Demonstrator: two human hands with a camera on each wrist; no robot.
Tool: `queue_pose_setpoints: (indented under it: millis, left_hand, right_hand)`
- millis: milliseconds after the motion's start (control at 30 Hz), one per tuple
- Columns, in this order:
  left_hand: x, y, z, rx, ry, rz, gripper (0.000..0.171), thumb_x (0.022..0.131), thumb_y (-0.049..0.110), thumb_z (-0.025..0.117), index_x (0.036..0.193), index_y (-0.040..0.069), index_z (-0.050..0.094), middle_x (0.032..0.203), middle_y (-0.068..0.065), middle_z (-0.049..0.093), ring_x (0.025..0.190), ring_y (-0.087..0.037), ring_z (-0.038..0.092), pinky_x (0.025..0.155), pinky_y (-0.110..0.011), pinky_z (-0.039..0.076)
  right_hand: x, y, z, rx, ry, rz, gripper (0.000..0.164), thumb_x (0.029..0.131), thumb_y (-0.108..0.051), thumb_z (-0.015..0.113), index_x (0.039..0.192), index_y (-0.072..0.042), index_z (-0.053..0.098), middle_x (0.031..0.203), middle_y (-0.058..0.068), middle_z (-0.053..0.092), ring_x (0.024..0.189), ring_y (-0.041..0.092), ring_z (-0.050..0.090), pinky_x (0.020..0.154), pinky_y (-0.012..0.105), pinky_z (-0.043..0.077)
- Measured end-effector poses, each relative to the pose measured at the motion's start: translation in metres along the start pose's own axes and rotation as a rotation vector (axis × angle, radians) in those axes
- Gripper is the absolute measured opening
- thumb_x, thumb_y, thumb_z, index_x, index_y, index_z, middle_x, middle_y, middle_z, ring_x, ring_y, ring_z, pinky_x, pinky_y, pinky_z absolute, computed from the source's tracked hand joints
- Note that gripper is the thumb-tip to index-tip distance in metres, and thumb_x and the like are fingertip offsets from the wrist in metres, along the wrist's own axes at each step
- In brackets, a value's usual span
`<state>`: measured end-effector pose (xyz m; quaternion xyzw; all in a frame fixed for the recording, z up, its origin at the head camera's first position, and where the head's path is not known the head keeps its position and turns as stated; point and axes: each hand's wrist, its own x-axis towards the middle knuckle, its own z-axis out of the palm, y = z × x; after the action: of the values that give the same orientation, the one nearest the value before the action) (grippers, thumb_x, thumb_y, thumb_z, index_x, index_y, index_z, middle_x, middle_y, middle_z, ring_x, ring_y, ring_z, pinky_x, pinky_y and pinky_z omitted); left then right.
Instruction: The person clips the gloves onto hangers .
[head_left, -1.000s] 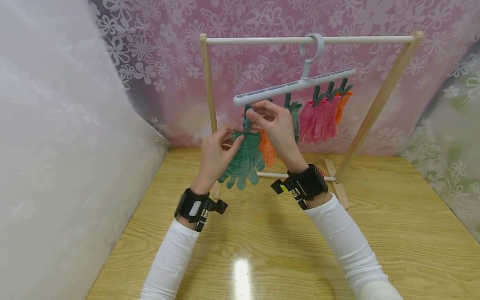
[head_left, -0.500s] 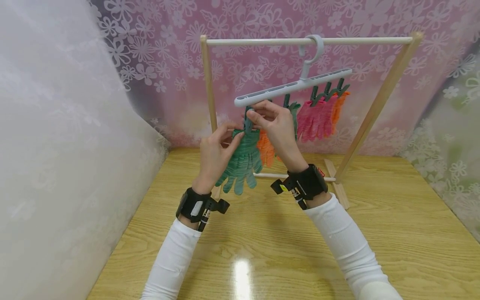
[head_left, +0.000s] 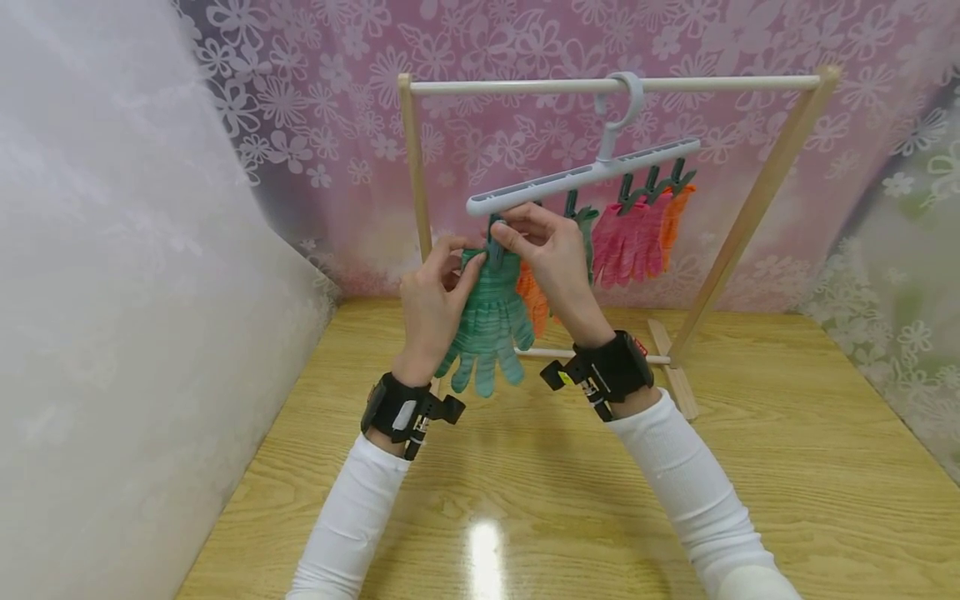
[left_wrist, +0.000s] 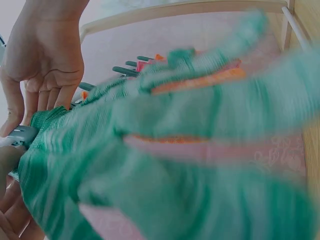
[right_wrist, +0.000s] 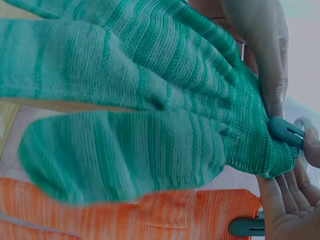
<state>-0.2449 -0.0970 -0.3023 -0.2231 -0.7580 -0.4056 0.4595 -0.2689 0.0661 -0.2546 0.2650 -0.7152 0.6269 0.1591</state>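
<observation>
A green striped knit glove [head_left: 491,321] hangs fingers-down below the left end of a pale grey hanger [head_left: 540,187]. My left hand [head_left: 435,304] pinches the glove's cuff at its left edge between thumb and fingers. On that cuff sits a dark green clothespin [head_left: 495,243], which my right hand [head_left: 551,258] pinches between thumb and fingers. In the right wrist view the clothespin [right_wrist: 286,131] lies over the cuff near its edge, and the green glove [right_wrist: 125,150] spreads across the picture. The glove [left_wrist: 150,115] fills most of the left wrist view, partly blurred.
The hanger hooks over the white rod [head_left: 517,87] of a wooden stand [head_left: 750,217]. Pink gloves [head_left: 630,242], an orange glove [head_left: 678,217] and another green glove [head_left: 587,237] hang from clothespins. Behind my right hand hangs an orange glove [head_left: 531,296]. Below is a wood-grain table [head_left: 600,500].
My left hand has shifted slightly up on the cuff, and the glove's fingers swing left, then back right. The hanger has turned a little. My right hand stays on the clothespin.
</observation>
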Motion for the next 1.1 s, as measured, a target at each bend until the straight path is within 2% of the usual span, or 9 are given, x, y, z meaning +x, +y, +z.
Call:
queue_pose_setpoints:
  millis: [133, 333, 400, 567, 667, 767, 967, 1100]
  left_hand:
    - [-0.001, 0.001, 0.001, -0.015, -0.004, -0.014, 0.018, 0.1, 0.019, 0.067, 0.112, 0.006, 0.067, 0.068, -0.007, 0.07, 0.043, -0.011, 0.048, 0.043, -0.021, 0.03]
    - [-0.004, -0.003, 0.002, -0.034, -0.019, -0.025, 0.019, 0.101, 0.019, 0.065, 0.115, 0.006, 0.065, 0.07, -0.008, 0.07, 0.042, -0.01, 0.045, 0.043, -0.022, 0.029]
    - [-0.005, -0.005, 0.003, -0.048, -0.022, -0.034, 0.02, 0.101, 0.019, 0.066, 0.116, 0.005, 0.065, 0.072, -0.009, 0.071, 0.044, -0.011, 0.05, 0.045, -0.022, 0.034]
    - [-0.011, -0.007, 0.003, -0.119, -0.038, -0.105, 0.027, 0.101, 0.018, 0.066, 0.121, 0.001, 0.062, 0.086, -0.013, 0.076, 0.06, -0.02, 0.067, 0.058, -0.023, 0.051]
    - [-0.015, -0.008, 0.003, -0.155, -0.064, -0.163, 0.031, 0.1, 0.017, 0.067, 0.124, 0.0, 0.06, 0.095, -0.014, 0.076, 0.068, -0.023, 0.07, 0.064, -0.024, 0.055]
    - [-0.023, -0.012, 0.005, -0.15, -0.107, -0.208, 0.034, 0.099, 0.018, 0.069, 0.126, 0.001, 0.059, 0.1, -0.014, 0.076, 0.075, -0.024, 0.071, 0.067, -0.027, 0.057]
    - [-0.044, -0.024, 0.009, -0.078, -0.193, -0.238, 0.039, 0.096, 0.02, 0.073, 0.128, 0.001, 0.06, 0.103, -0.013, 0.076, 0.074, -0.022, 0.069, 0.065, -0.028, 0.051]
    - [-0.059, -0.032, 0.008, -0.059, -0.227, -0.242, 0.037, 0.094, 0.019, 0.075, 0.124, 0.001, 0.062, 0.089, -0.013, 0.074, 0.061, -0.02, 0.06, 0.056, -0.026, 0.041]
  right_hand:
    - [-0.003, 0.002, 0.0, -0.021, -0.007, -0.009, 0.03, 0.096, -0.015, 0.072, 0.123, -0.001, 0.07, 0.115, 0.017, 0.071, 0.105, 0.021, 0.068, 0.095, 0.036, 0.054]
    - [-0.009, 0.012, -0.001, 0.016, -0.048, -0.01, 0.04, 0.098, -0.012, 0.069, 0.136, -0.002, 0.063, 0.132, 0.016, 0.065, 0.121, 0.025, 0.062, 0.103, 0.034, 0.05]
    - [-0.01, 0.016, -0.001, 0.003, -0.054, 0.0, 0.044, 0.097, -0.012, 0.071, 0.138, -0.004, 0.062, 0.135, 0.016, 0.064, 0.121, 0.027, 0.062, 0.102, 0.035, 0.051]
    - [-0.015, 0.025, -0.004, -0.056, -0.083, 0.08, 0.053, 0.094, -0.014, 0.074, 0.144, -0.006, 0.057, 0.14, 0.018, 0.061, 0.125, 0.031, 0.061, 0.102, 0.039, 0.052]
    - [-0.02, 0.031, -0.004, -0.065, -0.093, 0.152, 0.057, 0.095, -0.017, 0.073, 0.147, -0.006, 0.053, 0.145, 0.018, 0.056, 0.13, 0.031, 0.058, 0.105, 0.04, 0.05]
    - [-0.025, 0.041, -0.005, -0.038, -0.089, 0.204, 0.058, 0.097, -0.018, 0.072, 0.149, -0.007, 0.05, 0.15, 0.017, 0.05, 0.131, 0.033, 0.056, 0.106, 0.044, 0.049]
    - [-0.035, 0.065, -0.005, -0.004, -0.098, 0.282, 0.062, 0.098, -0.019, 0.071, 0.152, -0.003, 0.044, 0.146, 0.023, 0.053, 0.132, 0.036, 0.055, 0.108, 0.047, 0.047]
    - [-0.045, 0.078, -0.007, -0.026, -0.131, 0.329, 0.063, 0.097, -0.022, 0.072, 0.151, -0.004, 0.046, 0.146, 0.021, 0.054, 0.133, 0.036, 0.054, 0.109, 0.048, 0.046]
